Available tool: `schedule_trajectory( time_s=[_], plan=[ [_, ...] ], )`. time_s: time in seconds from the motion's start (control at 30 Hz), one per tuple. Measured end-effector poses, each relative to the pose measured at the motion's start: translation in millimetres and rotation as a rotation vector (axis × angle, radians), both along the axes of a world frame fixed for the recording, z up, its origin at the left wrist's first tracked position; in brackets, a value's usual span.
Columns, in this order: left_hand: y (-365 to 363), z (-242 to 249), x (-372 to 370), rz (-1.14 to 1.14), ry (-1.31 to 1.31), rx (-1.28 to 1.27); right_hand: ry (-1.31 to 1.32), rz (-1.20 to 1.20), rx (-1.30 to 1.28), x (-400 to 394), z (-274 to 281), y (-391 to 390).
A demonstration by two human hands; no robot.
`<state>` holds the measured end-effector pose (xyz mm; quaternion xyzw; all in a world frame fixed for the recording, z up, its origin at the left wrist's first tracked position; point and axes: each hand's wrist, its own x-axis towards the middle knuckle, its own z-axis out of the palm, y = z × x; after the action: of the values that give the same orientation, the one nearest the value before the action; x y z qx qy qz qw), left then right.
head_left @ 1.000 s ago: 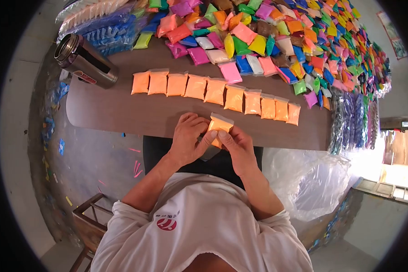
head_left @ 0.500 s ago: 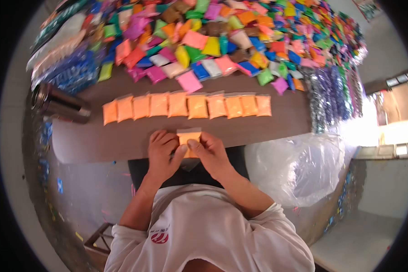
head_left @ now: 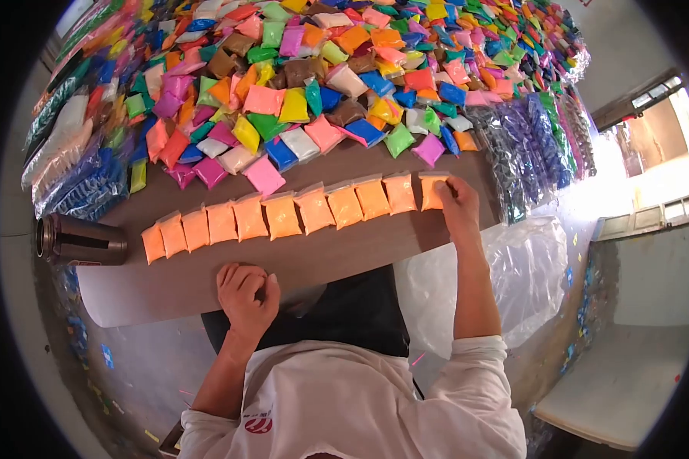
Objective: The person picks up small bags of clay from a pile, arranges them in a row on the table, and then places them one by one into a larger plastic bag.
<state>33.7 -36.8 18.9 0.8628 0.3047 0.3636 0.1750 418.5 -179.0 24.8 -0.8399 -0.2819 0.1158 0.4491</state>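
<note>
At the right end of a row of orange packets, my right hand pinches one more small orange packet by its right side. This packet lies on or just over the table, with a narrow gap between it and its neighbour. The row slants up to the right, its clear bags standing side by side and filled with a soft-looking orange substance. My left hand rests at the front edge of the brown table, fingers curled in, with nothing visible in it.
A large heap of packets in many colours covers the back of the table. A dark metal flask lies at the left. Bundles of shiny bagged strips hang over the right edge, above a big clear plastic bag.
My right hand has carried the orange packet from in front of my body to the row's right end. My left hand has let go of it and moved left. The view has shifted.
</note>
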Motion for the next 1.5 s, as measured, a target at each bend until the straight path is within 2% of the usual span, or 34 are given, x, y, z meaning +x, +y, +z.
schedule_trajectory(
  time_s=[0.07, 0.17, 0.27, 0.37, 0.47, 0.57, 0.67, 0.77, 0.87, 0.97, 1.07, 1.27, 1.37, 1.5],
  plan=[
    [-0.1, -1.4, 0.0, 0.006, 0.013, 0.015, -0.082, 0.046, 0.018, -6.7, 2.9, 7.5],
    [2.1, -3.0, 4.3, 0.027, 0.012, 0.054, -0.376, -0.010, -0.055, -19.2, -2.2, 12.6],
    [1.2, -6.9, 4.2, 0.038, 0.019, 0.065, -0.377, -0.039, -0.181, -21.5, 3.9, 10.0],
    [-0.4, -7.2, 2.0, 0.039, 0.024, 0.065, -0.313, -0.041, -0.053, -18.8, -11.1, 9.1],
    [-0.3, -5.5, 1.6, 0.036, 0.034, 0.068, -0.096, -0.052, -0.025, -25.9, 2.7, 8.8],
    [0.7, -5.6, 1.7, 0.033, 0.033, 0.076, -0.031, -0.033, 0.026, -16.8, -10.4, 3.5],
    [0.3, -6.5, 0.7, 0.030, 0.026, 0.082, -0.163, -0.069, -0.019, -20.5, -4.5, 4.3],
    [0.4, -4.8, 1.5, 0.026, 0.004, 0.076, -0.580, -0.020, -0.033, -30.7, 4.7, 6.0],
    [0.9, -4.8, -0.4, 0.013, 0.002, 0.062, -0.725, 0.058, -0.051, -57.4, 23.5, 22.7],
    [1.8, -5.1, -0.6, 0.008, 0.001, 0.061, -0.711, 0.144, -0.207, -70.5, 12.1, 33.1],
    [3.2, -6.1, -1.7, 0.009, -0.001, 0.059, -0.710, 0.150, -0.128, -59.3, -3.9, 33.1],
    [2.8, -8.3, -3.9, 0.014, -0.031, 0.042, -0.789, 0.141, -0.127, -76.4, 12.3, 41.6],
    [1.8, -9.0, -5.6, 0.008, -0.036, 0.023, -0.698, 0.200, -0.056, -106.3, 22.6, 56.5],
    [2.3, -11.9, -6.7, 0.008, -0.035, 0.013, -0.620, 0.268, -0.144, -130.0, 9.7, 75.5]
  ],
)
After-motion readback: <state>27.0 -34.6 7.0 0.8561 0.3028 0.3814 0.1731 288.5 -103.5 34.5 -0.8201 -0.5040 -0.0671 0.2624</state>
